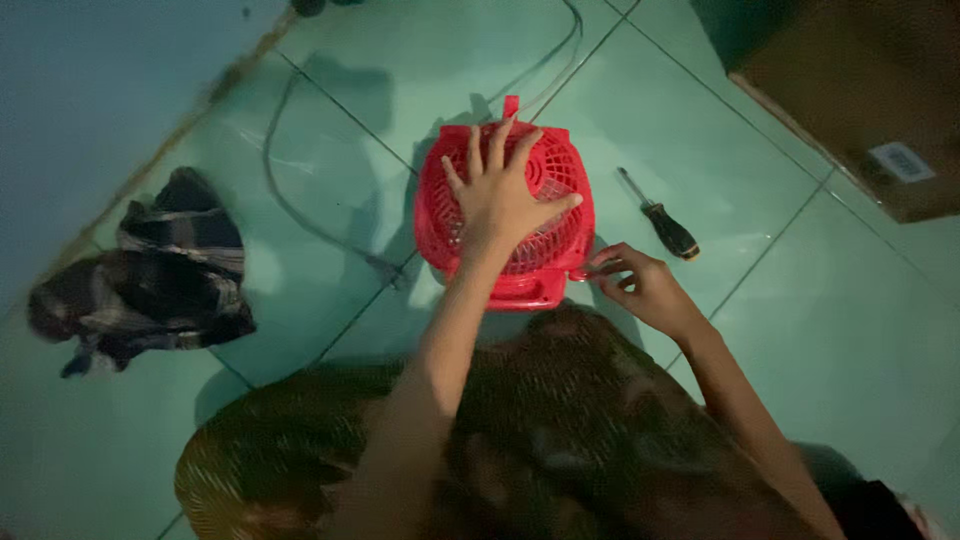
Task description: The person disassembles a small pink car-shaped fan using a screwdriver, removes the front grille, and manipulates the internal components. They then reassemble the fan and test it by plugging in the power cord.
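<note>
Red box fan (pixel 505 215) lies grille-up on green tiled floor (pixel 830 330), dim light. My left hand (pixel 500 195) is spread flat on its grille, fingers splayed, clasping nothing. My right hand (pixel 635 285) pinches the fan's near right corner, fingers curled. Screwdriver (pixel 660 218) just right of fan. Dark cable (pixel 300 200) and crumpled checked cloth (pixel 150 270) left of fan. Cardboard box (pixel 860 100) far right, beyond fan.
</note>
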